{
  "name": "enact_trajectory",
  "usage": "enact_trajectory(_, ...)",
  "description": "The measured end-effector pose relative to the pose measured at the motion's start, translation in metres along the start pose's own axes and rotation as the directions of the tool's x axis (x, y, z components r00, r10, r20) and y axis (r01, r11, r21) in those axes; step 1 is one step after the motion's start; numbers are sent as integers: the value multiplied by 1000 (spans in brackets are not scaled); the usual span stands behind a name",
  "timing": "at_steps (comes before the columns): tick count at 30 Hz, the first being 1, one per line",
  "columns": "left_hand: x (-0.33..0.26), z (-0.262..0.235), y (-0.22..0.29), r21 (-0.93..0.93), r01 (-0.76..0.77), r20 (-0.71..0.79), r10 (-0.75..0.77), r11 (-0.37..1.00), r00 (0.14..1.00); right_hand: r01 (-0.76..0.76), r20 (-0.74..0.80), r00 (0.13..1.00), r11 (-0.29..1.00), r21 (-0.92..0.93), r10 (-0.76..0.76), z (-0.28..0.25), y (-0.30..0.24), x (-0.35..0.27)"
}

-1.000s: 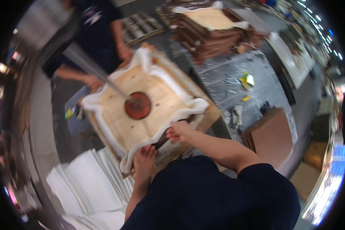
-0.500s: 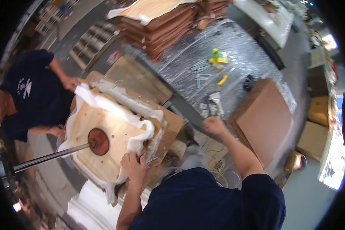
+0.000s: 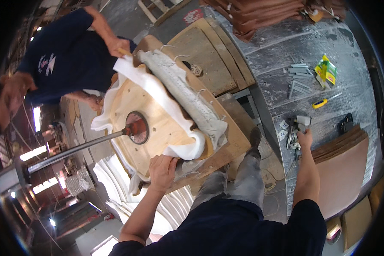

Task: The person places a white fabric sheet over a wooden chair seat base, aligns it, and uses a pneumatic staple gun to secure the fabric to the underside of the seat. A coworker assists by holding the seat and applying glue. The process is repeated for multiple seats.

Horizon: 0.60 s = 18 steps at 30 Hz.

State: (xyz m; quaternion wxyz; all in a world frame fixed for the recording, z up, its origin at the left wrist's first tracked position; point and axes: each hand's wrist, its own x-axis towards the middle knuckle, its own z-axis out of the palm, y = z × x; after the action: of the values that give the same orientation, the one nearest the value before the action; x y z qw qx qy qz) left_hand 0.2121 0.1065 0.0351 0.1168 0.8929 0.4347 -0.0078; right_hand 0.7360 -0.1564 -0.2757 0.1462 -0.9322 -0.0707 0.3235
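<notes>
My left hand (image 3: 162, 171) is closed over the near edge of the white padding (image 3: 187, 150), which wraps around a wooden seat board (image 3: 117, 104). A metal rod (image 3: 79, 147) ending in a round reddish disc (image 3: 137, 127) presses on the board's middle. To the right, my right hand (image 3: 304, 138) is closed around the lower part of a grey staple gun (image 3: 303, 121) on the plastic-covered table (image 3: 269, 59). Across the board, a co-worker's hands (image 3: 118, 45) hold the far edge of the cover. A rolled grey cloth edge (image 3: 183, 89) lies along the board's right side.
Metal staple strips (image 3: 301, 77), a yellow-green packet (image 3: 325, 71) and a yellow screwdriver (image 3: 320, 103) lie on the table. Brown sheets (image 3: 339, 179) are stacked at right, brown covers (image 3: 264, 15) at the back. White sheets (image 3: 175, 209) are piled below the board; a hose (image 3: 269, 179) lies on the floor.
My right hand has reached right and farther out, and has taken hold of the staple gun. My left hand stays on the padding edge. The head view has turned and shifted.
</notes>
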Motion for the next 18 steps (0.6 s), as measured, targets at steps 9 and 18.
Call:
enact_trajectory(9,-43,-6,7,-139,6,-188,-32,990,982,357,-318,917,854,379,-242,1,-50,-165)
enact_trajectory(18,-19,11,-30,-191,-213,-314,146,958,938,432,-53,829,576,695,-557,-30,-87,-372)
